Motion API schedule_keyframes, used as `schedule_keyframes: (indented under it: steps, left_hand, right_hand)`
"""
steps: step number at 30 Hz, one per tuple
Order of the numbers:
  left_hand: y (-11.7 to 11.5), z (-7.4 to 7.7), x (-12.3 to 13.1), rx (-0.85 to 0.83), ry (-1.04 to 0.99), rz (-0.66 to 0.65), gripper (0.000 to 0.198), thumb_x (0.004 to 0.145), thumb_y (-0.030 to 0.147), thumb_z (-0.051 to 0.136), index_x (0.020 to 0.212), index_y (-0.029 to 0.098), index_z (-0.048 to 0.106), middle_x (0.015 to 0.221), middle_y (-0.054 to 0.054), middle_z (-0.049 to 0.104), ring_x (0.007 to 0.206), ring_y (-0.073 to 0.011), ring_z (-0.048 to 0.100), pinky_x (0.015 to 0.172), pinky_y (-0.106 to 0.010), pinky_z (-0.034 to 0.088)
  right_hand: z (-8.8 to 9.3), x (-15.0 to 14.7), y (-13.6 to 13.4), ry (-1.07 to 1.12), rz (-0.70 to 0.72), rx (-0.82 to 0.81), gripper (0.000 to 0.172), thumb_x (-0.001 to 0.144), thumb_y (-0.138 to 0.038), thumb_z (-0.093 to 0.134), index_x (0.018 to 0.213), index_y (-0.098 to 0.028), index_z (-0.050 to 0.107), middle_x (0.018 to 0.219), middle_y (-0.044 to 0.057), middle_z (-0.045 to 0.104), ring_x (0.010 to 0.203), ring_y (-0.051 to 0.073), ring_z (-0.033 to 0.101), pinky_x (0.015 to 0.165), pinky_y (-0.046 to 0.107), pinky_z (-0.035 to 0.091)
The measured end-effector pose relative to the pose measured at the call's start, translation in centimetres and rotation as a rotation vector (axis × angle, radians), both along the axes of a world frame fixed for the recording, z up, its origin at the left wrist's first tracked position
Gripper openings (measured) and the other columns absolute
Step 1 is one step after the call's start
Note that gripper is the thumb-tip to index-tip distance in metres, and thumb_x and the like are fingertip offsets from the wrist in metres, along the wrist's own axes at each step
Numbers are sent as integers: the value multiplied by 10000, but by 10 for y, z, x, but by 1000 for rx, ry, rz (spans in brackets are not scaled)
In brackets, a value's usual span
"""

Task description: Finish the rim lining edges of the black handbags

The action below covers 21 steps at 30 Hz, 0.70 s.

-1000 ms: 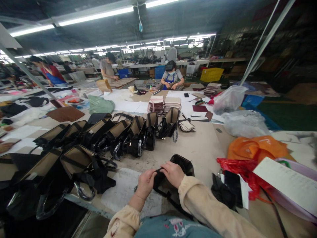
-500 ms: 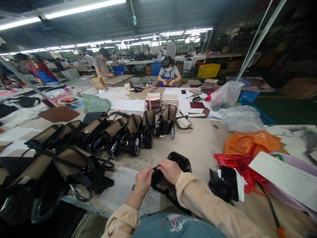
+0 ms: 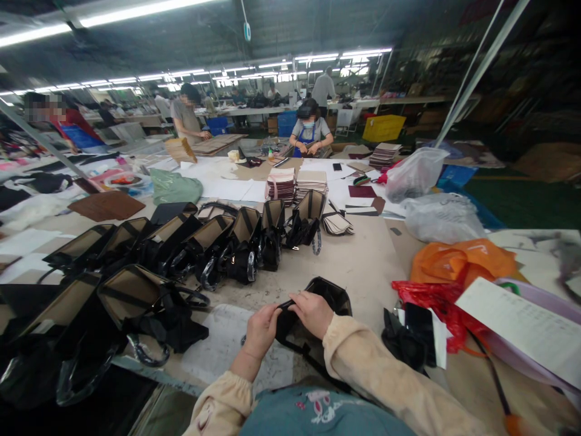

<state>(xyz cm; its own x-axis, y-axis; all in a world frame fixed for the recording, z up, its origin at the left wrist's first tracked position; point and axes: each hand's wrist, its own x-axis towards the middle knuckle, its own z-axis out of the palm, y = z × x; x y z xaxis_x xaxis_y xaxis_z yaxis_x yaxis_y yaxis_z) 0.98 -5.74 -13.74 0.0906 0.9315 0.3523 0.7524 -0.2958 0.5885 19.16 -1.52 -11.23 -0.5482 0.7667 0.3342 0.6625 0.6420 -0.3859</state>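
Note:
A black bag (image 3: 333, 290) stands open on the table in front of me, its dark inside showing. My left hand (image 3: 262, 332) pinches the bag's left edge between thumb and fingers. Right beside it, my right hand (image 3: 312, 312) is closed on the same edge, fingers curled over it. A short strip of black edge shows between the two hands. The lower part of the bag is partly hidden by my right hand and sleeve. To the left, a similar black bag with a tan inner face (image 3: 131, 293) stands with its handle wrapped in clear plastic.
Several more black bags (image 3: 242, 233) stand in rows at the left. Stacked panels (image 3: 311, 183) lie behind them. To the right are an orange bag (image 3: 458, 263), a red plastic bag (image 3: 431, 306) and a white card (image 3: 521, 327). A co-worker (image 3: 310, 130) sits across the table.
My hands stay on the bag's edge with barely any shift. The view has tilted slightly. In the background, a standing person has moved a little to the right.

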Motion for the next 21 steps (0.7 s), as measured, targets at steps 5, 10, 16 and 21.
schedule_keyframes:
  steps: [5,10,16,21]
  left_hand:
    - [0,-2,0,1,11,0,211,889,260,435,953,196,626,870,-42,683,818,-145,633,757,-249,507]
    - [-1,0,0,-1,18,-11,207,891,261,434,944,203,625,865,-37,680,814,-142,628,756,-248,503]
    - [-2,3,2,-26,13,-23,205,891,259,431,941,208,624,860,-34,674,812,-140,622,754,-244,497]
    - [-5,10,4,-11,20,-28,211,895,259,416,929,200,617,825,-39,666,778,-139,623,714,-235,500]
  right_hand:
    - [-1,0,-1,-6,-7,18,294,877,-271,518,1123,-123,585,840,83,633,771,190,596,723,297,490]
    - [-1,0,1,2,-4,15,238,885,-278,509,1052,-152,624,803,65,623,755,172,590,720,272,478]
    - [0,-1,2,14,-13,-37,205,897,-285,489,953,-171,650,792,53,619,754,150,586,715,244,456]
    - [5,-2,1,25,-36,-63,190,897,-268,480,883,-188,652,781,37,611,737,142,582,697,236,444]
